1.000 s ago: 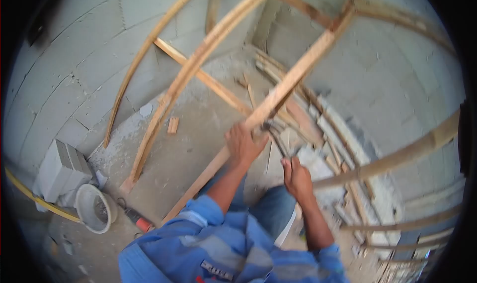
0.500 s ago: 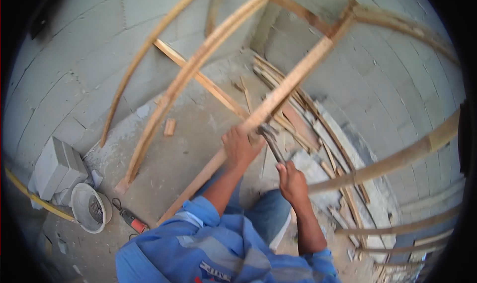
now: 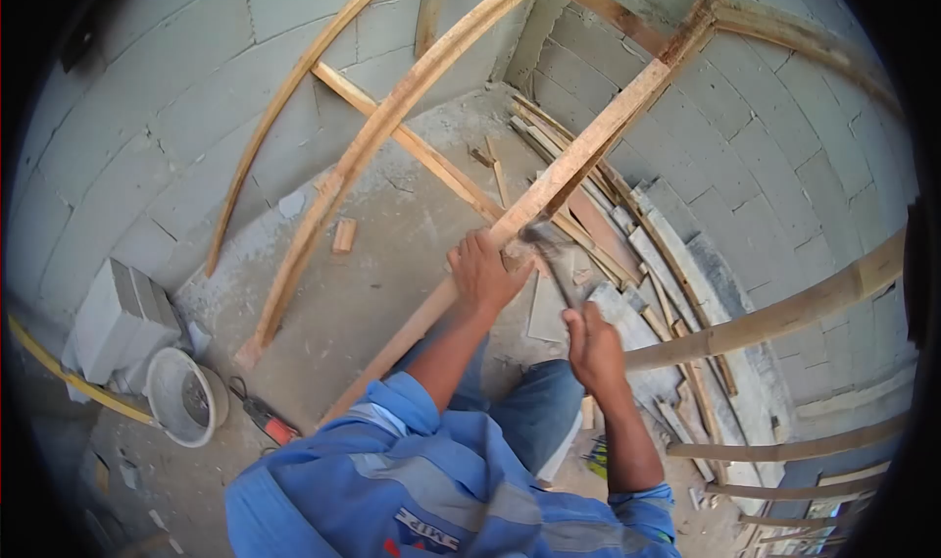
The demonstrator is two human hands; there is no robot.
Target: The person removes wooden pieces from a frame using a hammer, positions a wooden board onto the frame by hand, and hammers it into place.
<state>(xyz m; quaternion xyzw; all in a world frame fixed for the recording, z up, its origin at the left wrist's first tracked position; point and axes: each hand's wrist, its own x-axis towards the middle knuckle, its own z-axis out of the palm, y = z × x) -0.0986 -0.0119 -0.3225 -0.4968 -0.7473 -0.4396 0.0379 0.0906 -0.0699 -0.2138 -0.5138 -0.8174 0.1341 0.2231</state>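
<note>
My left hand [image 3: 482,276] is wrapped round a long wooden beam [image 3: 578,161], about midway along it, with the thumb on its right side. A crosspiece [image 3: 441,171] runs from the upper left to the beam, meeting it just above that hand. In my right hand [image 3: 595,347] is a hammer [image 3: 564,285], gripped by its handle. Its head is smeared by motion, close to the beam's right side beside my left hand. Whether it touches the wood I cannot tell.
Other frame timbers [image 3: 323,190] stand to the left. Loose wood strips [image 3: 676,313] lie along the block wall at right. A white bucket [image 3: 186,401], grey blocks [image 3: 118,323] and a red-and-black power tool [image 3: 270,421] are at lower left. A wood offcut [image 3: 344,235] lies on the floor.
The view has shifted slightly. My right hand and the hammer have moved a little right, and the hammer head is now blurred. My left hand keeps its hold on the beam.
</note>
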